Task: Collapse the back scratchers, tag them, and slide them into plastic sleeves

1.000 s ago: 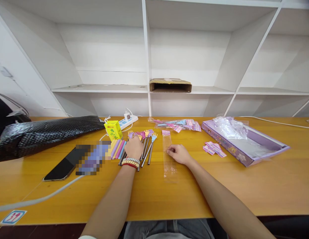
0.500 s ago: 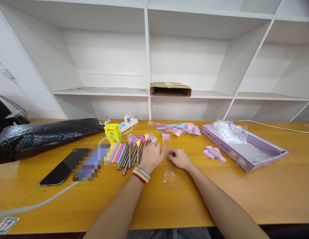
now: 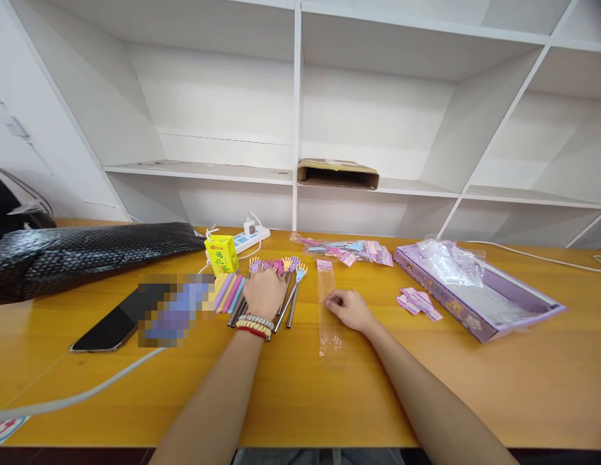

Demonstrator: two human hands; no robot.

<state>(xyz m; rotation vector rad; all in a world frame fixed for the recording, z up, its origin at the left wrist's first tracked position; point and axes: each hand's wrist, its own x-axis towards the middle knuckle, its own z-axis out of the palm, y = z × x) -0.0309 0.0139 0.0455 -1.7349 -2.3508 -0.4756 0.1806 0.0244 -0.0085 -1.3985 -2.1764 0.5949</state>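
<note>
My left hand [image 3: 264, 294] is over several metal rods with small colored hand-shaped heads [image 3: 300, 271]; its fingers are hidden behind its back, so its grip does not show. A clear plastic sleeve with a pink header card [image 3: 324, 265] lies flat on the table, right of the rods. My right hand [image 3: 346, 309] rests at the sleeve's right edge, fingers curled and pinched together; whether they hold the film is too small to tell. Pastel sticks [image 3: 229, 294] lie left of the rods. Pink cards [image 3: 419, 302] lie to the right.
A purple tray box [image 3: 518, 290] with clear bags stands at the right. Packaged pieces [image 3: 351, 250] lie at the back. At the left are a yellow carton [image 3: 221, 255], a power strip [image 3: 252, 239], a phone [image 3: 116, 320], a black wrapped bundle [image 3: 97, 252] and a white cable [image 3: 97, 389].
My left hand has moved left, away from the sleeve and onto the rods. My right hand has stayed beside the sleeve. The view has shifted slightly.
</note>
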